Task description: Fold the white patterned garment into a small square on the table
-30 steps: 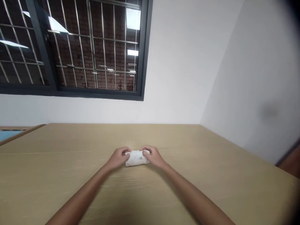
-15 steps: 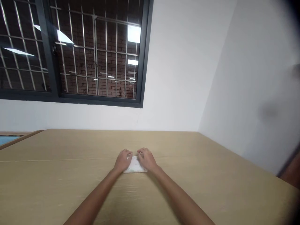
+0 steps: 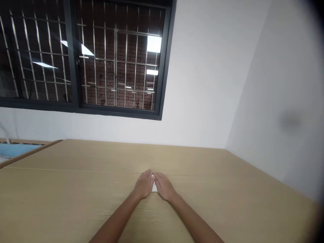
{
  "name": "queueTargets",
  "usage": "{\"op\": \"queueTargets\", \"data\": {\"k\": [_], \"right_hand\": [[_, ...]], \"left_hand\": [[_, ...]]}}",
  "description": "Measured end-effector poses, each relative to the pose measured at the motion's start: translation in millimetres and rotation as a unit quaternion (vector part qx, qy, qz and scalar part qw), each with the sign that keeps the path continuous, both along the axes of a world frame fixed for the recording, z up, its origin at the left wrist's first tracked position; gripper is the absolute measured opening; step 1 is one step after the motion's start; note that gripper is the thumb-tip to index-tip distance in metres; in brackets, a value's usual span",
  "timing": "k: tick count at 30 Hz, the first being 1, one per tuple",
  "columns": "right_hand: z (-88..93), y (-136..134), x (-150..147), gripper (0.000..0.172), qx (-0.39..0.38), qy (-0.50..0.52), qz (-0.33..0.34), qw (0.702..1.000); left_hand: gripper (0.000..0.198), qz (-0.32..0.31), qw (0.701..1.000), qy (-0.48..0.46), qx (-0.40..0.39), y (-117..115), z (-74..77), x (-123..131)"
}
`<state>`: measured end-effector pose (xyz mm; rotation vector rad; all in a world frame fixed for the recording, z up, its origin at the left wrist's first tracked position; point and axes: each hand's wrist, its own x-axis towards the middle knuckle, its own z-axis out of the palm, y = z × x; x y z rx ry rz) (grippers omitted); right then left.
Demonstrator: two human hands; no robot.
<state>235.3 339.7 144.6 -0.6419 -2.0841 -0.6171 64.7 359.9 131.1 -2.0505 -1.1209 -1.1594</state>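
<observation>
A small white flat piece (image 3: 154, 189) lies on the wood-coloured tabletop (image 3: 101, 189) straight ahead of me; whether it is cloth, paper or a packet I cannot tell. My left hand (image 3: 143, 184) rests flat over its left side, fingers stretched forward. From the right, my right hand (image 3: 164, 186) lies over the other side, also with fingers extended. The fingertips of both hands come together at the top. Only a narrow white strip shows between the palms, and the rest is hidden beneath them.
Behind the table stands a white wall (image 3: 197, 101) with a dark-framed barred window (image 3: 118, 67). Another wall closes the right side. Past the table's left edge is a light blue surface (image 3: 19, 150). A thin seam crosses the tabletop (image 3: 63, 169).
My hands have moved inward and flattened over the white piece, covering most of it. Half a second ago they were curled at its sides with more of it showing. The view has shifted slightly left.
</observation>
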Motion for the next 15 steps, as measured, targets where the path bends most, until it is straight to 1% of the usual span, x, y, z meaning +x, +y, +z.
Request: {"op": "queueTargets", "data": {"k": [5,15], "right_hand": [[-1.1,-3.0,3.5,0.051,-0.025,0.003,-0.015,1.000],[0.8,-8.6,7.8,0.055,-0.062,0.012,-0.028,0.998]], "left_hand": [[0.063,0.031,0.999,0.003,-0.017,-5.1,-1.2,0.3],[0.067,0.060,0.998,-0.011,-0.032,-9.7,-3.5,2.4]]}}
